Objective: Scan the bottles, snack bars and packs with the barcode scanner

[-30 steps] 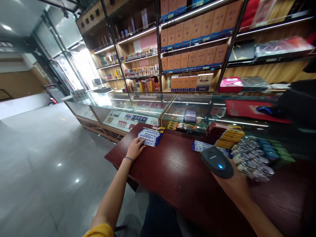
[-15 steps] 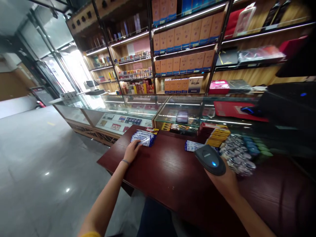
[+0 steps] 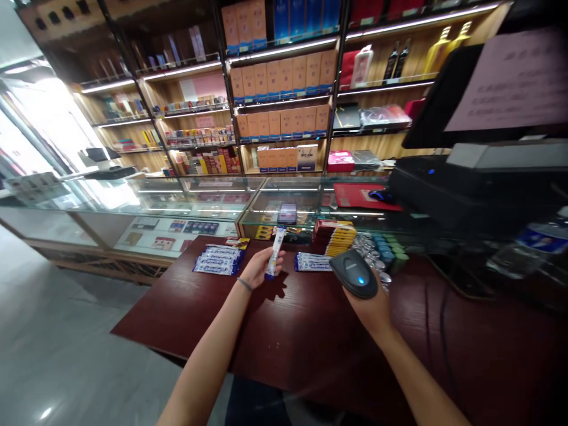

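Head view: left hand, earlier touching the left packet pile, now pinches one blue-and-white packet above the table; right hand grips the scanner.

The slim packet in the left hand is white with deep blue ends, and the packets lying over to its left repeat that white and blue. I see a dark grey scanner in the right hand, lit by one bright blue spot. The tabletop is deep reddish brown, faintly grained. By the glass, the stacked boxes show dark red and banded yellow. The mat is red, the shelved cartons orange-tan with blue bases, and the sheet on the dark monitor dusty pink.
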Demonstrator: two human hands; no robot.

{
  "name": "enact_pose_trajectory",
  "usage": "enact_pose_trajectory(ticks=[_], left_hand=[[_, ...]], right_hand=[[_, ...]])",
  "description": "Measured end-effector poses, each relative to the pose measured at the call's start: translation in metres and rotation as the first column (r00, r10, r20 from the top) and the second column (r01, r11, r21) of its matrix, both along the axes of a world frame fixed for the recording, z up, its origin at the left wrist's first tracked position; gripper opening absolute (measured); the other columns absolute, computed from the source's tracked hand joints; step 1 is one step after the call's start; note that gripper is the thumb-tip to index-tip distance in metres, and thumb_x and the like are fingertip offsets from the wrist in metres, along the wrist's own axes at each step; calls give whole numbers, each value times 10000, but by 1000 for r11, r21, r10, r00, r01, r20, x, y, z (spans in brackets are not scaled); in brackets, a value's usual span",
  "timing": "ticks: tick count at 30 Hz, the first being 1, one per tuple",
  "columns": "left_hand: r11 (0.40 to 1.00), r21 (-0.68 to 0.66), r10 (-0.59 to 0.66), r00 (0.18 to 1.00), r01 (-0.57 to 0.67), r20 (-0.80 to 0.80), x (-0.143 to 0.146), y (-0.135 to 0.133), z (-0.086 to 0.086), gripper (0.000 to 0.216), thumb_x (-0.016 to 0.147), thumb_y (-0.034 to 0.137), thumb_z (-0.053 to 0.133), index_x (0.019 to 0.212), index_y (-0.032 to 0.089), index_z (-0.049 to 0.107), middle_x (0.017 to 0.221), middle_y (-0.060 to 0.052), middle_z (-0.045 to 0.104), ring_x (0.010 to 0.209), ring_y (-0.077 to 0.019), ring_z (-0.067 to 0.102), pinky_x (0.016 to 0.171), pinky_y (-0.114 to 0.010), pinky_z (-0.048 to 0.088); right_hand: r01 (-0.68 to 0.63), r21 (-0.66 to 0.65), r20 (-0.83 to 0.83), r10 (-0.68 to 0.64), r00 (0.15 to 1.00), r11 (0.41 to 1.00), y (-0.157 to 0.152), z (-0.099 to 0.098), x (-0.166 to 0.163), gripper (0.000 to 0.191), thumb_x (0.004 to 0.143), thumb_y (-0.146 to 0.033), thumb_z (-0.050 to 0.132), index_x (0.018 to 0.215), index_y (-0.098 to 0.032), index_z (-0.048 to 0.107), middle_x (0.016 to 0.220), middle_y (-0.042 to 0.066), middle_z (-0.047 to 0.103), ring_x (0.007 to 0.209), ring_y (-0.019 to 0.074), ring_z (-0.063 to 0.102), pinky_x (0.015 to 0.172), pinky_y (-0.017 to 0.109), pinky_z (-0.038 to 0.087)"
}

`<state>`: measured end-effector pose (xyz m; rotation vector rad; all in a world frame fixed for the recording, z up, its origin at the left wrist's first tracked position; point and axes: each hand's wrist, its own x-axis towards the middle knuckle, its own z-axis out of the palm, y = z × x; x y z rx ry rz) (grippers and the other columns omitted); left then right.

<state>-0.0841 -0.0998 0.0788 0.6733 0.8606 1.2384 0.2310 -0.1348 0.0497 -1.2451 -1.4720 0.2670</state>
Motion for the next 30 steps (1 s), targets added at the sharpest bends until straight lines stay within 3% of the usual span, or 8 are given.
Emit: enact_pose_trajectory(ticks=[5, 8, 11, 15, 21, 26, 30], left_hand=[[996, -33, -74, 988, 79, 135, 35, 18, -4, 251, 958, 161, 643, 1204, 123, 674, 1303, -155, 711, 919, -159, 742, 818, -287, 645], [991, -5, -136, 989, 136, 56, 41, 15, -9, 332, 919, 181, 719, 1244, 139, 669, 1373, -162, 680, 968, -184, 749, 836, -313, 646], [979, 32, -192, 969, 199, -154, 33, 8, -12, 483, 826, 236, 856, 1261, 155, 663, 1349, -174, 694, 944, -205, 761, 754, -287, 635], [975, 17, -201, 913, 221, -354, 12, 5, -15, 526, 700, 369, 960, 1082, 122, 695, 1178, -181, 761, 912, -227, 769, 710, -272, 609], [984, 13, -156, 895, 177, -417, -5, 9, -17, 554, 595, 409, 988, 1005, 108, 769, 895, -117, 796, 835, -223, 762, 710, -272, 588], [985, 25, -141, 888, 169, -438, -4, 7, -14, 457, 646, 361, 943, 1004, 116, 799, 880, -117, 807, 800, -225, 759, 714, -288, 583], [973, 62, -157, 840, 220, -520, -5, 5, -12, 435, 747, 373, 874, 1088, 114, 795, 895, -138, 810, 795, -228, 758, 687, -272, 557]], right_hand=[[85, -6, 23, -85, 996, 996, -4, 15, 3, 568, 783, -492, 725, 1262, -210, 609, 1035, 110, 791, 936, 297, 767, 792, 376, 601], [69, -20, 57, -68, 996, 997, -3, 20, 10, 558, 797, -471, 713, 1275, -203, 607, 1018, 110, 794, 948, 291, 767, 786, 367, 600], [21, -99, 109, -10, 994, 995, 0, 24, 19, 542, 796, -447, 696, 1277, -215, 602, 1044, 110, 793, 1023, 297, 757, 817, 372, 597], [-31, -248, 224, 88, 971, 968, 0, 29, 24, 507, 782, -433, 706, 1255, -272, 615, 1026, 65, 794, 963, 293, 765, 779, 364, 583], [-87, -322, 416, 223, 882, 943, -5, 25, 17, 522, 789, -388, 724, 1289, -294, 611, 952, 41, 794, 881, 297, 773, 696, 333, 544], [-167, -296, 403, 282, 871, 940, -4, 19, 16, 560, 785, -375, 732, 1328, -300, 616, 1004, 45, 804, 871, 295, 776, 718, 345, 556], [-181, -315, 405, 305, 862, 932, -1, 19, 19, 500, 746, -389, 772, 1226, -298, 665, 956, 33, 804, 850, 288, 771, 692, 329, 551]])
